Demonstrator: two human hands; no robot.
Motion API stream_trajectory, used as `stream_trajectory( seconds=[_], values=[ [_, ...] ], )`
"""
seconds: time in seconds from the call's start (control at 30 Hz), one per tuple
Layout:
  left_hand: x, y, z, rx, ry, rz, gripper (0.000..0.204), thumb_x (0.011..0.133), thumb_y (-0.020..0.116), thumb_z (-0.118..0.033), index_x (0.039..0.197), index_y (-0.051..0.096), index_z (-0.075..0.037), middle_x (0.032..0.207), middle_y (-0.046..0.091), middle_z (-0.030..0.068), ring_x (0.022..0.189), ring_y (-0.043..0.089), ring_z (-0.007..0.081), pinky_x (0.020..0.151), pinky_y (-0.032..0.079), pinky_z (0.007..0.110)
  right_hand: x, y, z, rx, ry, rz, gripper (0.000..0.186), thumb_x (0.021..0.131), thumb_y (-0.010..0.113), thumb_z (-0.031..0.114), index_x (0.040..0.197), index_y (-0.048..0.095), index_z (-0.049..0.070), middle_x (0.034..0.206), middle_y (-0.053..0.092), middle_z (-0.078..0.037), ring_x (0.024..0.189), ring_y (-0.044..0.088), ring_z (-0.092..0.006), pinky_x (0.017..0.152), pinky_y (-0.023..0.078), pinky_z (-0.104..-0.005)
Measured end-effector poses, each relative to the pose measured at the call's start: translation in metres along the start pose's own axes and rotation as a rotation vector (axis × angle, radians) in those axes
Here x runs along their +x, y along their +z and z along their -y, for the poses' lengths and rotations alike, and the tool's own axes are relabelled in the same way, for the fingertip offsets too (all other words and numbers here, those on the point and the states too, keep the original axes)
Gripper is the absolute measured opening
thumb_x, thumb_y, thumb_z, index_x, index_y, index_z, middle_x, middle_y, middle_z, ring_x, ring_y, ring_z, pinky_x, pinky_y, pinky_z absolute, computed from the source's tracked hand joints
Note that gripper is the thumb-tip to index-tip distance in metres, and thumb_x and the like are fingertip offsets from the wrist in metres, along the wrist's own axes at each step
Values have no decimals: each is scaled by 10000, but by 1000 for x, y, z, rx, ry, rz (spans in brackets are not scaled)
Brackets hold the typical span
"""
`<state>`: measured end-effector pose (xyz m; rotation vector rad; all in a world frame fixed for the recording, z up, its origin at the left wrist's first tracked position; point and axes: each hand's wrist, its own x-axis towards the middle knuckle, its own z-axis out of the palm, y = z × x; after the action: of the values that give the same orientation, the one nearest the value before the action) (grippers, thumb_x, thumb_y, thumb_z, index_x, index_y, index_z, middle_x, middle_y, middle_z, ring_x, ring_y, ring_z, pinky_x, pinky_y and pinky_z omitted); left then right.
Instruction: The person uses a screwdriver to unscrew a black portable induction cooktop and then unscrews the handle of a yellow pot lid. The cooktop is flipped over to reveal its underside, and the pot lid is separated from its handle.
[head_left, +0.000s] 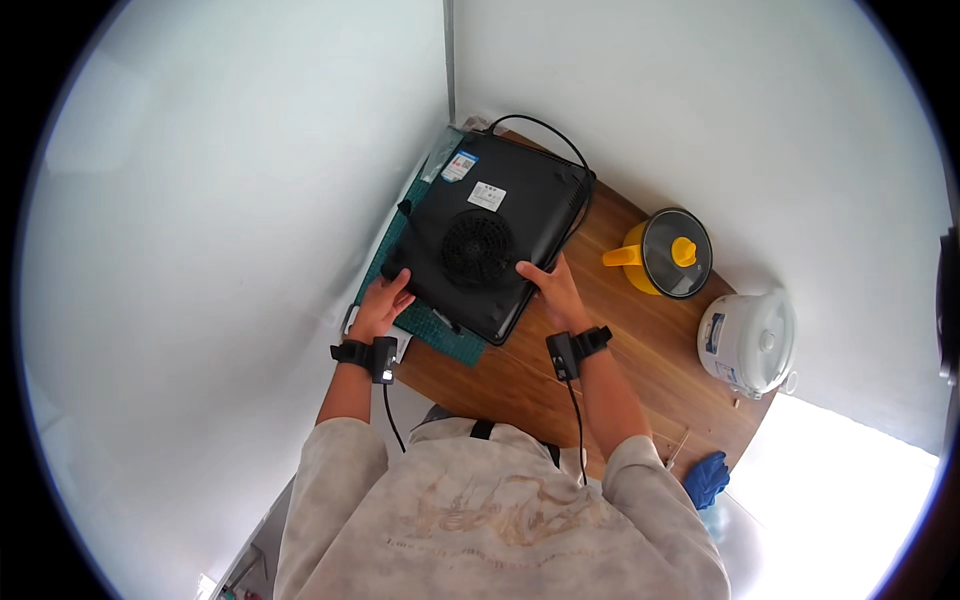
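A black induction cooker (430, 235) shows its underside, with a round fan grille, two stickers and a black cord (545, 123) looped past its far right corner. My left hand (385, 303) is closed on its near left corner, thumb on top. At the near right edge, my right hand (558, 290) grips it too, the thumb lying on the underside and the other fingers hidden beneath. Under the cooker lies a green cutting mat (462, 346), largely covered. Whether the cooker rests on the mat or is raised off it, I cannot tell.
To the right on the wooden table (620, 350) stand a yellow pot (635, 262) with a glass lid and a white rice cooker (725, 345). A blue cloth (707, 480) lies at the near right corner. White walls (300, 150) close in the left and far sides.
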<state>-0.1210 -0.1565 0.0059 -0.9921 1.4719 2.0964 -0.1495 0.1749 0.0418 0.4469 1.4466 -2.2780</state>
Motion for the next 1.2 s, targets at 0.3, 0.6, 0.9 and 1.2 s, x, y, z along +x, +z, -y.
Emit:
stream_trajectory(
  seconds=[0.3,0.6,0.9,1.2],
  values=[
    [33,-3,4,5,110,-56,460,837,826,-236,1171,537,-109,1063,612,20,933,620,150,875,546,331,52,-24,-20,126,109,182,640,863,756,113,1400,410,86,1289,574,-88,1175,590,-229,951,538,-384],
    [52,-5,9,54,86,-119,525,803,852,-224,1196,541,-67,1066,613,57,918,620,165,890,566,356,78,-47,-33,-104,245,209,617,880,766,326,1350,505,23,1278,601,-92,1164,593,-201,1010,495,-388],
    [62,-8,11,85,114,-167,394,795,851,-184,1082,607,-67,931,626,31,757,607,145,763,594,325,76,-40,-26,-665,276,17,664,845,766,474,1246,584,-23,1062,683,-137,934,683,-191,793,578,-342],
    [78,-11,11,82,57,-134,273,810,820,-137,983,633,-39,852,622,48,665,603,165,640,598,341,52,-36,-46,-963,-34,-252,497,864,716,340,1160,631,-50,905,708,-168,783,719,-199,661,567,-341]
  ],
)
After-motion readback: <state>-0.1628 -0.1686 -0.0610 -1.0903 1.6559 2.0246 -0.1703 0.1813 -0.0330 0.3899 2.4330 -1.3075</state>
